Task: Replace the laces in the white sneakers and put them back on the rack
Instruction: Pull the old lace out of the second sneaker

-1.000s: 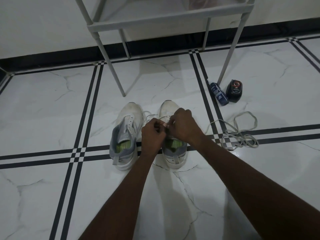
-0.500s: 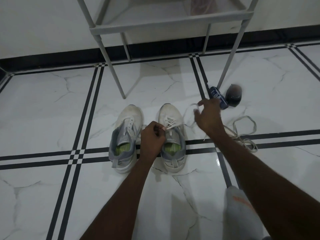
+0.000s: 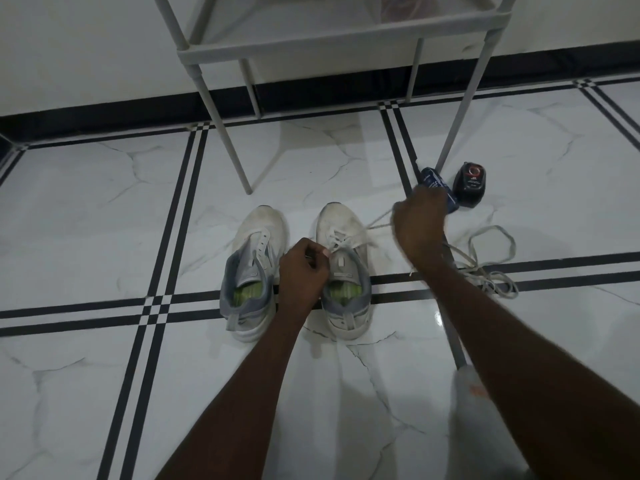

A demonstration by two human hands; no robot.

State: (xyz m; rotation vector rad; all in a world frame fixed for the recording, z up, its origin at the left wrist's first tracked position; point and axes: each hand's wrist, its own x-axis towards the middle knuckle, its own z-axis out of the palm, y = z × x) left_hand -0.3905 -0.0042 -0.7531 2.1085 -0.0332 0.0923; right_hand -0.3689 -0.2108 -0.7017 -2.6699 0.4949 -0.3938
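Observation:
Two white sneakers with grey collars and green insoles stand side by side on the floor, toes pointing away. The left sneaker [image 3: 254, 265] has no lace. The right sneaker [image 3: 341, 237] is partly laced near the toe. My left hand [image 3: 303, 271] pinches one end of the white lace [image 3: 379, 223] at the right sneaker's tongue. My right hand [image 3: 420, 226] grips the other end, drawn taut out to the right of the shoe. A loose white lace [image 3: 491, 261] lies in loops on the floor further right. The grey shoe rack [image 3: 332, 34] stands behind the sneakers.
A blue bottle [image 3: 433, 180] and a black jar with a red-ringed lid [image 3: 470, 183] sit by the rack's right front leg [image 3: 464, 109]. The rack's left front leg [image 3: 225, 133] stands just behind the sneakers. White cloth with an orange mark [image 3: 474, 403] shows at the lower right.
My right hand left the shoe's tongue and swept out to the right, drawing the lace through the eyelets. The left hand stayed pinched at the tongue.

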